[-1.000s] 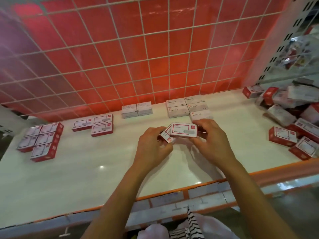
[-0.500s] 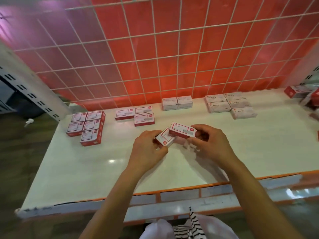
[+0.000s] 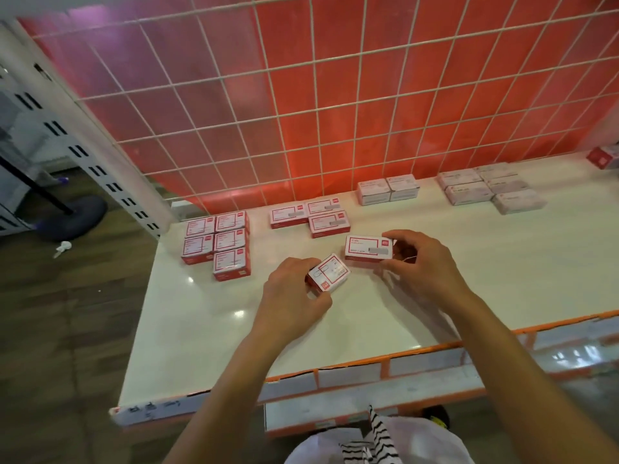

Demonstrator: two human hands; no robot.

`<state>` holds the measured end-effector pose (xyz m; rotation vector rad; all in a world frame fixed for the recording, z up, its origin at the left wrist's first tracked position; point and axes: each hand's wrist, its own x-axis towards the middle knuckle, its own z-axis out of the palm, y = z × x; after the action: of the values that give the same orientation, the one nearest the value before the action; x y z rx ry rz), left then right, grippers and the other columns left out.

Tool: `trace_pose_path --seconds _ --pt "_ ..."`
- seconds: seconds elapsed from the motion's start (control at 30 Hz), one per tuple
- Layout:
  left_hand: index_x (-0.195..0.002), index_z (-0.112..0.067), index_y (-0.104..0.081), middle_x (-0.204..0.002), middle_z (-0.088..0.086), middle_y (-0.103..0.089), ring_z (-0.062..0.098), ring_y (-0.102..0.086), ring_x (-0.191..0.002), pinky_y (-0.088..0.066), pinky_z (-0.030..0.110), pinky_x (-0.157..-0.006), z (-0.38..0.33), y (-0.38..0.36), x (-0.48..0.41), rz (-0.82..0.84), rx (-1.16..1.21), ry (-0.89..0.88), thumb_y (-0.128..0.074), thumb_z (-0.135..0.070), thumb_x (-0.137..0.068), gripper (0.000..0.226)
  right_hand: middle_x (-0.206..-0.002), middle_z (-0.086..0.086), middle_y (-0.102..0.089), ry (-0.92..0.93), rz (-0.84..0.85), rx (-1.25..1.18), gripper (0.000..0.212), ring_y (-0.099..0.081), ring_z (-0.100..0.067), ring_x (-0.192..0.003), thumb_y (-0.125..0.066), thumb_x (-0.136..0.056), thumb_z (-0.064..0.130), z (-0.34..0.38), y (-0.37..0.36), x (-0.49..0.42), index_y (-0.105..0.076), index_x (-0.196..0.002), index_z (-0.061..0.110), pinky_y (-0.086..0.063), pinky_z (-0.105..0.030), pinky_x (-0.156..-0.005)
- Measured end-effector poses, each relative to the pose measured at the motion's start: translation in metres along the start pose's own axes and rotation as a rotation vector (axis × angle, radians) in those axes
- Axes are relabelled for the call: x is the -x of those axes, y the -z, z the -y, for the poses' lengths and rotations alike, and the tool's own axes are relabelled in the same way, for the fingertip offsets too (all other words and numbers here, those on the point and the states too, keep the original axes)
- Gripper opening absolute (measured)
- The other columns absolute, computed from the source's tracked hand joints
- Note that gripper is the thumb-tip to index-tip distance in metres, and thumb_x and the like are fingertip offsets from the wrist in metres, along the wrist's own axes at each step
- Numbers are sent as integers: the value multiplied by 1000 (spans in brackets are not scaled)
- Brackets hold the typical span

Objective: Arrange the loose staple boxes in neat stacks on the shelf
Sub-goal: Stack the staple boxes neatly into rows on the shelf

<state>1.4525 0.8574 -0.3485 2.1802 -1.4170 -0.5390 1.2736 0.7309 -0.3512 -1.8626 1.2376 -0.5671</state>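
My left hand [image 3: 294, 293] grips a small red-and-white staple box [image 3: 330, 276], turned at an angle just above the white shelf [image 3: 469, 269]. My right hand [image 3: 420, 262] pinches a second red-and-white box [image 3: 367, 248] by its right end, level and facing up. The two boxes are a little apart. Behind them stand neat groups: several red boxes [image 3: 217, 244] at the far left, three red boxes [image 3: 311, 214] beside those, two white boxes [image 3: 388, 189], and several white boxes [image 3: 489, 192] toward the right.
A white wire grid over a red panel [image 3: 335, 112] closes the shelf's back. The orange-trimmed front edge [image 3: 385, 366] carries label strips. A perforated white upright [image 3: 87, 152] marks the left end, with floor beyond. One loose red box [image 3: 603, 158] shows at the far right.
My view has swung left, so the loose pile on the right has left the frame. My hands have drawn apart, separating the two boxes that were held close together.
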Motion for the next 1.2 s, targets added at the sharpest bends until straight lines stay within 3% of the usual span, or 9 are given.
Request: trace_pose_path --seconds 0.17,0.3,0.47,0.6,0.77,0.9,1.03,1.2 --pt "-133 -25 -52 -128 -2 -56 11 -54 -115 -51 26 -91 16 12 5 -13 -13 -18 -71 -31 -81 55 -97 10 -60 -25 6 21 45 -53 5 -77 -74 -80 14 11 -16 0 -60 -122 20 -39 3 -56" --pt "-134 -25 -51 -131 -2 -55 11 -53 -116 -46 17 -84 20 13 12 -35 -1 6 -70 -30 -82 55 -110 3 -63 -8 31 86 46 -52 -4 -84 -73 -81 15 18 -22 -7 -59 -125 19 -36 6 -58" --pt "-133 -26 -52 -127 -3 -56 9 -54 -112 -46 17 -82 18 9 14 -67 13 35 -70 -30 -82 54 -100 8 -56 55 84 110 45 -49 1 -77 -71 -83 10 31 -28 -16 -59 -126 17 -32 8 -60" --pt "-132 -28 -52 -126 -3 -57 7 -54 -107 -44 12 -77 14 4 16 -83 5 71 -70 -31 -82 53 -120 3 -62 78 110 118 46 -51 -4 -94 -69 -84 10 32 -32 -22 -58 -127 20 -38 -10 -84" --pt "-134 -28 -51 -128 -4 -56 4 -51 -105 -36 2 -65 8 -2 17 -104 1 108 -70 -33 -83 55 -127 0 -60 90 120 111 45 -57 -13 -109 -66 -87 12 29 -34 -26 -56 -130 21 -42 -20 -92" --pt "-130 -26 -55 -124 -3 -58 6 -55 -105 -39 7 -76 5 -5 17 -137 -4 103 -70 -29 -83 50 -121 0 -64 184 110 135 40 -58 -14 -105 -66 -87 13 21 -35 -30 -61 -125 24 -41 -18 -87" --pt "-130 -26 -55 -123 -3 -58 -1 -48 -98 -34 -1 -70 4 -9 20 -157 -1 114 -70 -29 -83 50 -120 -3 -63 210 98 164 39 -58 -18 -105 -65 -88 18 16 -39 -32 -60 -126 23 -39 -20 -85" --pt "-131 -27 -53 -125 -3 -57 1 -50 -102 -36 0 -66 4 -11 22 -158 1 121 -70 -31 -84 51 -121 -3 -63 211 79 195 40 -58 -18 -106 -64 -89 20 15 -43 -32 -58 -128 25 -43 -24 -90"
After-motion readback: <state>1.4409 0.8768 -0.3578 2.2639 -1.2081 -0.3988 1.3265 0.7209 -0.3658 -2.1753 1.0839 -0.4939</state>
